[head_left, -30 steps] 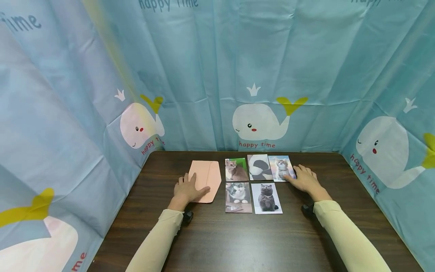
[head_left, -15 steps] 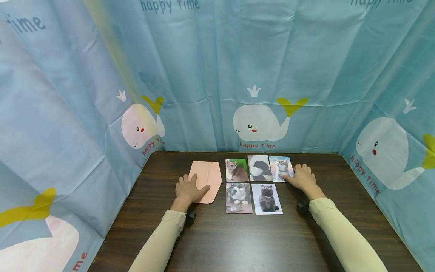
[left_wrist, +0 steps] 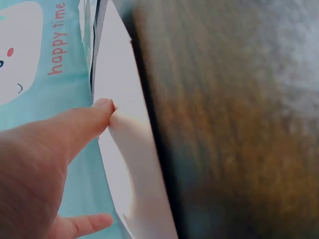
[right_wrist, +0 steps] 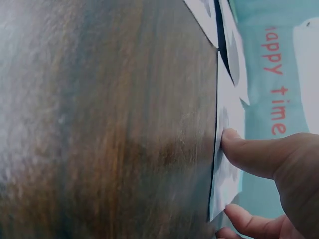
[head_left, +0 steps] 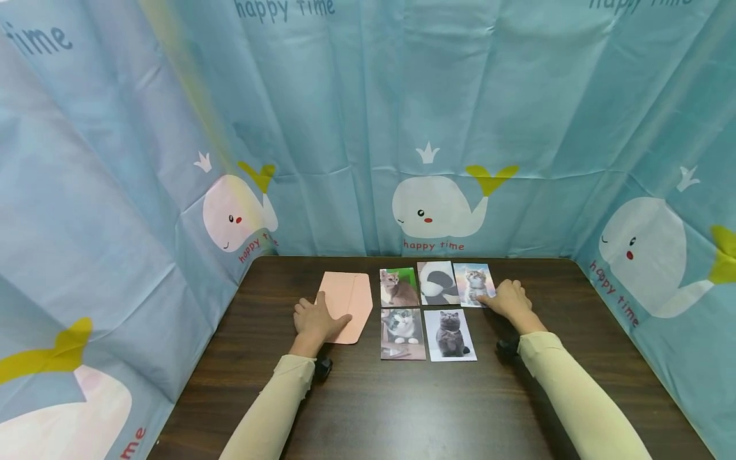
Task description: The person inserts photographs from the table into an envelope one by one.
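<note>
In the head view my left hand [head_left: 313,322] rests on a pale pink envelope [head_left: 358,300] lying flat at the left, fingers spread. The left wrist view shows the thumb [left_wrist: 94,117] pressing on the envelope's surface. My right hand [head_left: 513,303] is at the light blue kitten card [head_left: 474,284]. Its thumb [right_wrist: 251,152] touches the card's face, and another fingertip [right_wrist: 239,214] is by its edge. Left of that card lie a black-and-white picture card [head_left: 439,284] and a green-backed cat card [head_left: 399,287]. Below are a grey-and-white kitten card [head_left: 402,333] and a grey cat card [head_left: 450,335].
Everything lies on a dark brown wooden table [head_left: 397,409]. A light blue curtain [head_left: 322,115] with whale prints hangs along its back and sides. Black wrist straps [head_left: 323,368] show below the sleeves [head_left: 270,409].
My right hand has shifted slightly left, its fingers drawing nearer the kitten card's right edge. The left hand stays on the envelope with hardly any motion. The cards lie as before.
</note>
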Tool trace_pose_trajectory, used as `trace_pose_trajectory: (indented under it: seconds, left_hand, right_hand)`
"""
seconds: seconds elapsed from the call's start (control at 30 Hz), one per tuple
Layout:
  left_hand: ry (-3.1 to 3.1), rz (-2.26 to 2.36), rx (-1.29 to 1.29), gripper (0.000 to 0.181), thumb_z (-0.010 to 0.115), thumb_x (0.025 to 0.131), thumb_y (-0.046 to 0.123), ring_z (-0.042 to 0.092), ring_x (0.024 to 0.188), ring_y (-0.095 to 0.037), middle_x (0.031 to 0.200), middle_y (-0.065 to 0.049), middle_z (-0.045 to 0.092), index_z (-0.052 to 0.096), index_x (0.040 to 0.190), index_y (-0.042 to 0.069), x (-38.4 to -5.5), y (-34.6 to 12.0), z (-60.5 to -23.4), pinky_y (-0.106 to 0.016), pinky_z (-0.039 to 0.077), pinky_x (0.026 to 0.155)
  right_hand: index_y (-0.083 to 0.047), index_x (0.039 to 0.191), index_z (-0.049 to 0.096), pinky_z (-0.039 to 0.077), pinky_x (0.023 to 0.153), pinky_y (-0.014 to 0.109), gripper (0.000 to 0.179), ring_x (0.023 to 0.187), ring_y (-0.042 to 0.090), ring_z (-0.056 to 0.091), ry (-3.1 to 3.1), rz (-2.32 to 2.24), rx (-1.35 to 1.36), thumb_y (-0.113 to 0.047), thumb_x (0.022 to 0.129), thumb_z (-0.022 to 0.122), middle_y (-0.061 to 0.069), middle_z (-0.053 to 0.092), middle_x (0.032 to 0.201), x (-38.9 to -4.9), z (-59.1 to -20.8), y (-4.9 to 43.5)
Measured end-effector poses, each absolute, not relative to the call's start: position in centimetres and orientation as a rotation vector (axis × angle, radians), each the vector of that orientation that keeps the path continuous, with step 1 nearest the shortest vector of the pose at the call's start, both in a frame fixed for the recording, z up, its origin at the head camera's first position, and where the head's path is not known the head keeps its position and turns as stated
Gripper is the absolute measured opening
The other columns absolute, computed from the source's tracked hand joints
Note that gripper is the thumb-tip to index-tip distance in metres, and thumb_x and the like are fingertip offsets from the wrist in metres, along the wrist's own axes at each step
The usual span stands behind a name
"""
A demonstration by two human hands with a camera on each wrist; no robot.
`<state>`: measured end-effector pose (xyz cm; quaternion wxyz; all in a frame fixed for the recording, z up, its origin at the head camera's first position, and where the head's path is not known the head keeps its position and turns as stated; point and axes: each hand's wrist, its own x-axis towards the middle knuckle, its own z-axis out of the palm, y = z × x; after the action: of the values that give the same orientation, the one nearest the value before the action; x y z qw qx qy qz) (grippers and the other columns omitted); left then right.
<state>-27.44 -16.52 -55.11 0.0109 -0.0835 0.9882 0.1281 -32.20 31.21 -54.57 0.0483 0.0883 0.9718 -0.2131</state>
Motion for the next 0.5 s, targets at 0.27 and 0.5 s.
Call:
trace_pose_trajectory:
  seconds: [0.27, 0.5]
  left_hand:
    - [3.064, 0.494, -0.307, 0.117, 0.083, 0.08, 0.071, 0.047, 0.126, -0.059, 0.136, -0.045, 0.046, 0.034, 0.16, 0.001, -27.21, -16.68, -54.83, -0.064, 0.043, 0.105]
    - [3.05, 0.615, -0.325, 0.111, 0.088, 0.081, 0.061, 0.045, 0.125, -0.059, 0.137, -0.043, 0.044, 0.035, 0.156, -0.001, -27.21, -16.78, -54.57, -0.067, 0.043, 0.104]
  right_hand:
    - [0.012, 0.122, 0.046, 0.051, 0.083, 0.065, 0.077, 0.109, 0.055, 0.062, 2.953, -0.696, 0.335, -0.05, 0.094, 0.08, 0.036, 0.058, 0.118, -31.77, -54.37, 31.12]
    - [0.002, 0.117, 0.05, 0.049, 0.082, 0.062, 0.052, 0.107, 0.053, 0.065, 3.0, -0.785, 0.317, -0.034, 0.094, 0.08, 0.031, 0.066, 0.114, -31.35, -53.95, 31.25]
